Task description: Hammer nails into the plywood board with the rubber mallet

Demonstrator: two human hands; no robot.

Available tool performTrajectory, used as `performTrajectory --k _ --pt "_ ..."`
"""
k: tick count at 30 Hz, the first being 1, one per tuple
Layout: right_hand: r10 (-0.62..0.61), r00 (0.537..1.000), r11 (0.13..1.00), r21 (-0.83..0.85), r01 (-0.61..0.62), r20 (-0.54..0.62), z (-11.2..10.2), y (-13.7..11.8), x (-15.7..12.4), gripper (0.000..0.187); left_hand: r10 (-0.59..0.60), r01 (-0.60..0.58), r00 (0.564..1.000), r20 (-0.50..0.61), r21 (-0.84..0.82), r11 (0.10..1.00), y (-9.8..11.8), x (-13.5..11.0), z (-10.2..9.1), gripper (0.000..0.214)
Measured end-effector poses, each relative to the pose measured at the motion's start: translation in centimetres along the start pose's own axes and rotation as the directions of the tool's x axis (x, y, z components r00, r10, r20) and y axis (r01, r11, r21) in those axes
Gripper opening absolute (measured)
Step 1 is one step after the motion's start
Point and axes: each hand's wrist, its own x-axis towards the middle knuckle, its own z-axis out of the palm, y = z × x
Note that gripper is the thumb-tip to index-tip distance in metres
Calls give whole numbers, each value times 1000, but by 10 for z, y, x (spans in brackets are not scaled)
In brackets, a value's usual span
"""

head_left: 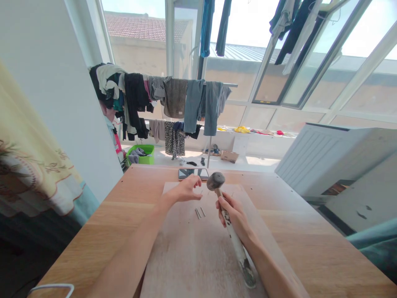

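In my right hand (231, 211) is a hammer, fingers wrapped round its worn, pale handle. The hammer's dark, rounded head (216, 181) is raised above the board, and the long handle slants back toward me. My left hand (187, 189) hovers over the far part of the board, thumb and forefinger curved with a gap between them. A thin, pale sliver shows near that gap, too small to make out. A few metal nails (198, 213) lie loose on the pale wooden board (189, 256), nearer to me than my left hand.
Under the board is a wooden table (124, 215), with a phone (182, 174) lying behind my left hand. Beyond the far edge stand a laundry rack (229, 85) with clothes and a green basket (150, 153). A white cable (62, 285) lies at the near left corner.
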Motion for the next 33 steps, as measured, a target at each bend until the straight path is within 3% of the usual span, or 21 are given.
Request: performTrajectory --k 3,6,9,12,15,18,20,22,25,29,33 --pt "-4 999 1000 6 4 -46 -3 -3 0 35 157 -204 969 189 262 943 22 -7 -5 19" --pt "0 997 1000 18 1 -72 -4 -4 0 36 266 -413 901 343 486 770 44 -16 3 9" --pt "2 997 1000 25 0 -80 -3 -5 0 37 332 -522 851 407 584 622 60 -23 15 9" --pt "0 997 1000 17 1 -83 -2 -5 0 37 365 -548 836 410 578 605 62 -23 22 8" --pt "-5 996 1000 3 6 -86 -2 -4 1 37 367 -485 871 327 455 746 46 -20 22 5" --pt "-4 996 1000 -4 4 -88 -2 -2 2 36 245 -250 968 52 151 956 16 -18 20 12" --pt "-4 996 1000 -3 4 -92 -2 1 2 35 64 -75 987 -150 -66 995 -5 -18 20 20" --pt "-6 995 1000 -3 5 -96 0 3 1 35 -67 15 964 -256 -200 980 -20 -19 20 20" --pt "-11 995 1000 -8 10 -96 3 1 1 36 -99 24 959 -265 -270 963 -30 -20 21 14" --pt "-15 997 1000 -26 13 -77 7 -13 1 38 -78 11 968 -237 -271 962 -26 -21 22 13" --pt "-18 999 999 -43 16 -46 15 -32 4 34 -69 -5 957 -282 -255 967 -24 -22 24 11"
